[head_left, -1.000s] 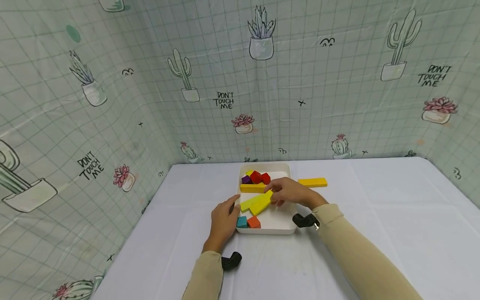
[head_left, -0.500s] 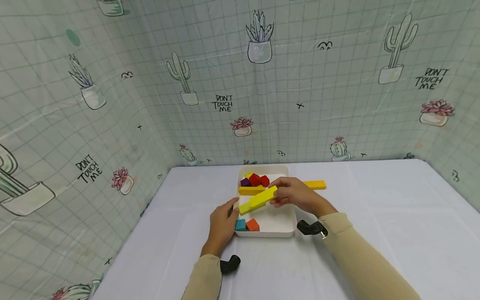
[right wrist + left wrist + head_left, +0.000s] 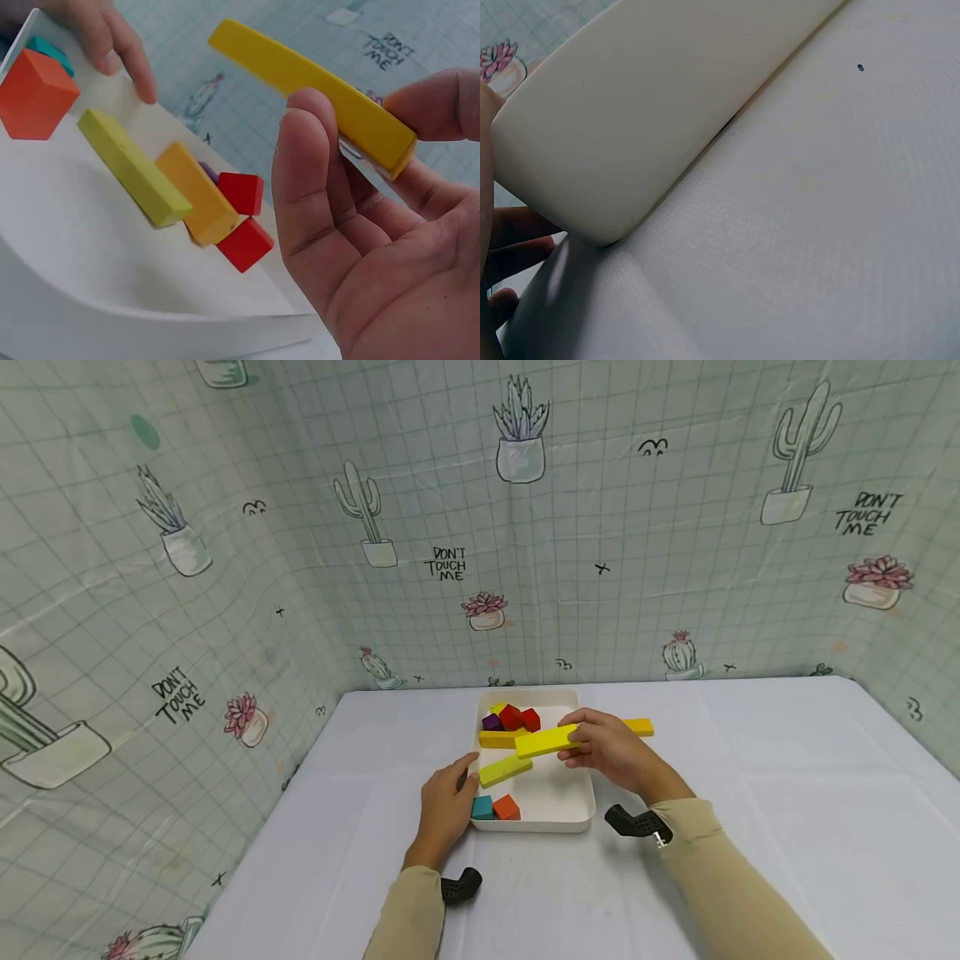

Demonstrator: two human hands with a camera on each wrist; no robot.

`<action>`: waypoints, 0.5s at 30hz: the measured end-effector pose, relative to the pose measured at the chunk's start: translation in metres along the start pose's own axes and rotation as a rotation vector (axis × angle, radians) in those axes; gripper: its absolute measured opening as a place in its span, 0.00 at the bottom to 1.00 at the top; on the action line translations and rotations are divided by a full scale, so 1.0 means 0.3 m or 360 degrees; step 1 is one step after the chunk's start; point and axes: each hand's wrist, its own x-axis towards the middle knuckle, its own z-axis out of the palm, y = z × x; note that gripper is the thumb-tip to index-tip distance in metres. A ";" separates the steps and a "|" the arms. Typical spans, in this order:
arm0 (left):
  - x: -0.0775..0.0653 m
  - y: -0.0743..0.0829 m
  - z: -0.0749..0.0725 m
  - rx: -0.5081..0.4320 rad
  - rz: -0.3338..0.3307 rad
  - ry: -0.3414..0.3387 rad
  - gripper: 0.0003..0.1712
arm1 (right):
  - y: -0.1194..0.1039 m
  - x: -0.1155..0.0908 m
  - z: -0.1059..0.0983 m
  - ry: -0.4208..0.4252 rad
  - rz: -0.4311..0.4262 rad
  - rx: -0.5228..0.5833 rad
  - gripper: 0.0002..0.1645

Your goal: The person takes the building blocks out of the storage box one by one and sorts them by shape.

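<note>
My right hand [image 3: 611, 756] pinches one end of a long yellow block [image 3: 543, 742] between thumb and fingers, raised over the white tray [image 3: 555, 827]. In the right wrist view the yellow block [image 3: 315, 94] slants up and away from the fingertips. A yellow-green block [image 3: 506, 771] lies in the tray beneath it. My left hand [image 3: 444, 810] rests at the tray's left side, its index finger and thumb over the rim. In the left wrist view other fingers [image 3: 521, 255] lie outside the tray's wall [image 3: 652, 112].
In the tray are an orange-yellow block [image 3: 501, 739], red blocks [image 3: 512, 717], a purple block [image 3: 492, 722], a teal block [image 3: 483, 807] and an orange block [image 3: 507, 807]. Another yellow block [image 3: 640, 727] lies on the white table [image 3: 750, 793] right of the tray, partly hidden by my right hand.
My right hand has lifted the yellow block off the yellow-green one and carried it up and rightward, turning it nearly level. The left hand stays at the tray's rim.
</note>
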 end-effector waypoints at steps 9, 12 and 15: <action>0.002 -0.006 -0.001 0.0021 0.0023 -0.0007 0.23 | -0.001 -0.029 -0.047 0.0188 -0.0029 -0.0001 0.24; 0.000 -0.004 -0.001 0.0001 0.0014 -0.0004 0.23 | 0.005 -0.038 -0.072 0.0224 -0.0041 0.0010 0.27; 0.000 -0.001 0.002 -0.0011 0.0013 -0.0016 0.23 | 0.018 -0.051 -0.102 0.0252 -0.0034 0.0016 0.29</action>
